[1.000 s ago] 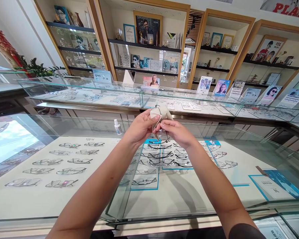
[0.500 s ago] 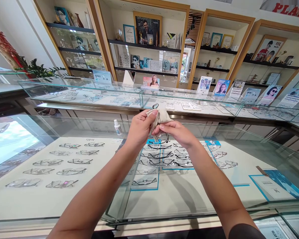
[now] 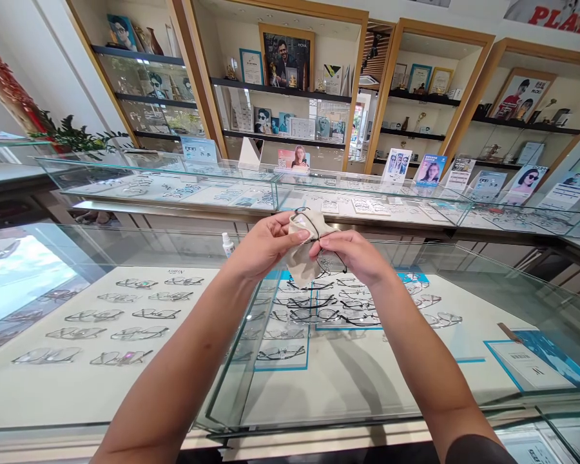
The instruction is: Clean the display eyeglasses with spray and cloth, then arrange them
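Over the glass display case, my left hand [image 3: 270, 243] pinches a beige cleaning cloth [image 3: 305, 267], thumb on top, the cloth bunched around one end of a dark-rimmed pair of glasses [image 3: 337, 256]. My right hand [image 3: 350, 252] is closed on the thin frame of the glasses near the middle. Below those fingers one lens shows, dotted with droplets; the cloth partly hides the other lens. A white spray bottle [image 3: 227, 245] stands on the case just left of my left hand.
Under the glass top [image 3: 212, 386] several rows of glasses [image 3: 157, 314] lie on display. Behind runs a second glass counter [image 3: 241, 183] with upright advert cards [image 3: 430, 169] on it. Wooden shelves [image 3: 283, 89] line the wall. A printed card [image 3: 531, 364] lies at right.
My hands have turned the glasses and cloth so that a droplet-covered lens now shows below my right fingers. The cloth hangs more open, and my left hand has shifted slightly left.
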A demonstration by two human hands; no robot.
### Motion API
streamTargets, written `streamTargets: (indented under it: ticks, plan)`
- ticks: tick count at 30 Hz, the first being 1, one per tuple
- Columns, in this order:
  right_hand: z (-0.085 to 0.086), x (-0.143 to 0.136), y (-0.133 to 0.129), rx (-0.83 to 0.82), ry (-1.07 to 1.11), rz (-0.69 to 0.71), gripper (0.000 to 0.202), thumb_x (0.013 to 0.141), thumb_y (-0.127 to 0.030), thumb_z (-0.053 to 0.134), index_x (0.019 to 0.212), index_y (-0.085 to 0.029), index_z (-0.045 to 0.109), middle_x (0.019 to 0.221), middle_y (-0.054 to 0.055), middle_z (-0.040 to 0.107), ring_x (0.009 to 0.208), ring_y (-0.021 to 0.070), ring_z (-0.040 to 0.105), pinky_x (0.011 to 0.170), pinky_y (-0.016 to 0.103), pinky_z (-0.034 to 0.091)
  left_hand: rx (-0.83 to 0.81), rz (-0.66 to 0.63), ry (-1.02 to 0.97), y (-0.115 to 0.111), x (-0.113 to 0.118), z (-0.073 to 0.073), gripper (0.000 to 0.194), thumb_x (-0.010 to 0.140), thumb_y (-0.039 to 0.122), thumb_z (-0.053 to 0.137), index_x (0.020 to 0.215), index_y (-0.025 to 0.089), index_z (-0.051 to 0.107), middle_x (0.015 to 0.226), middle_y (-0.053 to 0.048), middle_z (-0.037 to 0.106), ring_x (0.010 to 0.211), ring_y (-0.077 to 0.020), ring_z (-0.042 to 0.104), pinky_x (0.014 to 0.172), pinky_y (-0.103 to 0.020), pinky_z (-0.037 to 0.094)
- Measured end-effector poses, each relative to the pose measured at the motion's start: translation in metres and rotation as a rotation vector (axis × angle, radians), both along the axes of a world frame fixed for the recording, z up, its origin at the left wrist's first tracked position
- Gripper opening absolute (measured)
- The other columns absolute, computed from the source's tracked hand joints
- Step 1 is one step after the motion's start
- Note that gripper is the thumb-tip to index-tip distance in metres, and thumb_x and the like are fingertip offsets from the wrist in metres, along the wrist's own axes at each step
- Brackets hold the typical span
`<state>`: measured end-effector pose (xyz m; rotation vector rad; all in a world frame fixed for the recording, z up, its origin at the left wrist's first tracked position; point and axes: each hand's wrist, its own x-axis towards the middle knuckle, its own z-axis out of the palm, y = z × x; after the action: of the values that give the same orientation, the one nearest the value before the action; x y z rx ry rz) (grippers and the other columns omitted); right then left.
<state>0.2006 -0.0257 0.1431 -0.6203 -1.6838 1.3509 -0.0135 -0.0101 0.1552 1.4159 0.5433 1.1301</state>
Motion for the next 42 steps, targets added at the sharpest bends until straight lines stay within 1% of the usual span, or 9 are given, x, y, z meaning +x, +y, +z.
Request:
streamTargets:
  ticks: [4,10,16,22,27,32,37,40,42]
  plan:
    - [-0.004,-0.009,0.001,-0.085,0.12,-0.015,0.024,0.085,-0.047,0.082,0.083,-0.023,0.085,0.092,0.005,0.08,0.094,0.0207,0.07,0.093,0.037,0.056,-0.005,0.092,-0.11,-0.004,0.017,-0.007,0.045,0.066,0.034,0.101,0.098,0.018,0.073,0.08,-0.001,0.072,0.067,-0.0121,0.064,0.063,-0.023,0.051]
    - [-0.006,-0.014,0.002,-0.161,0.183,-0.048,0.031,0.076,-0.052,0.088,0.079,-0.022,0.084,0.086,0.005,0.078,0.086,0.0208,0.071,0.076,0.032,0.056,0.078,0.118,-0.161,-0.009,0.031,-0.016,0.041,0.08,0.043,0.094,0.105,0.02,0.071,0.069,0.003,0.064,0.06,-0.01,0.054,0.06,-0.022,0.047]
    - [-0.007,-0.016,0.002,-0.11,0.183,-0.043,0.032,0.076,-0.054,0.089,0.075,-0.022,0.084,0.082,0.005,0.077,0.088,0.0189,0.068,0.083,0.031,0.055,0.145,0.14,-0.127,-0.005,0.029,-0.018,0.037,0.084,0.046,0.09,0.093,0.02,0.066,0.061,0.003,0.06,0.058,-0.0106,0.051,0.059,-0.022,0.044]
    - [-0.006,-0.017,-0.001,-0.106,0.212,-0.027,0.029,0.081,-0.05,0.086,0.079,-0.022,0.086,0.085,0.005,0.077,0.073,0.0146,0.061,0.067,0.029,0.05,0.212,0.157,-0.144,-0.002,0.029,-0.023,0.037,0.091,0.055,0.082,0.101,0.021,0.069,0.069,0.002,0.06,0.063,-0.0114,0.053,0.062,-0.024,0.046]
    - [-0.003,-0.016,-0.002,-0.136,0.237,-0.007,0.028,0.08,-0.05,0.087,0.081,-0.022,0.087,0.083,0.005,0.078,0.075,0.0159,0.065,0.07,0.028,0.053,0.218,0.173,-0.141,-0.004,0.031,-0.025,0.042,0.099,0.063,0.069,0.1,0.021,0.07,0.07,0.001,0.06,0.063,-0.011,0.051,0.06,-0.023,0.044]
    - [-0.004,-0.015,-0.001,-0.129,0.229,-0.013,0.03,0.077,-0.052,0.09,0.08,-0.023,0.087,0.085,0.005,0.079,0.084,0.0181,0.069,0.082,0.032,0.057,0.201,0.158,-0.141,-0.006,0.029,-0.022,0.04,0.088,0.053,0.086,0.107,0.021,0.071,0.071,0.002,0.063,0.063,-0.0123,0.056,0.061,-0.024,0.048]
    - [-0.005,-0.016,-0.001,-0.086,0.215,-0.025,0.03,0.078,-0.053,0.089,0.078,-0.024,0.086,0.087,0.005,0.079,0.094,0.0201,0.071,0.098,0.036,0.055,0.242,0.14,-0.095,-0.005,0.022,-0.019,0.034,0.085,0.044,0.09,0.098,0.02,0.07,0.073,0.001,0.066,0.063,-0.0118,0.057,0.062,-0.024,0.05]
    - [-0.004,-0.017,-0.003,-0.094,0.211,-0.018,0.03,0.079,-0.054,0.088,0.079,-0.024,0.086,0.085,0.005,0.079,0.092,0.0198,0.071,0.096,0.036,0.055,0.278,0.154,-0.078,-0.004,0.02,-0.018,0.032,0.087,0.043,0.089,0.097,0.021,0.07,0.07,0.002,0.065,0.062,-0.0111,0.056,0.061,-0.023,0.049]
    - [-0.004,-0.017,-0.004,-0.093,0.199,-0.011,0.031,0.08,-0.054,0.087,0.079,-0.023,0.086,0.085,0.005,0.079,0.09,0.0197,0.07,0.092,0.035,0.055,0.289,0.154,-0.067,-0.004,0.02,-0.018,0.032,0.091,0.049,0.085,0.098,0.021,0.07,0.069,0.002,0.064,0.061,-0.0111,0.055,0.059,-0.023,0.047]
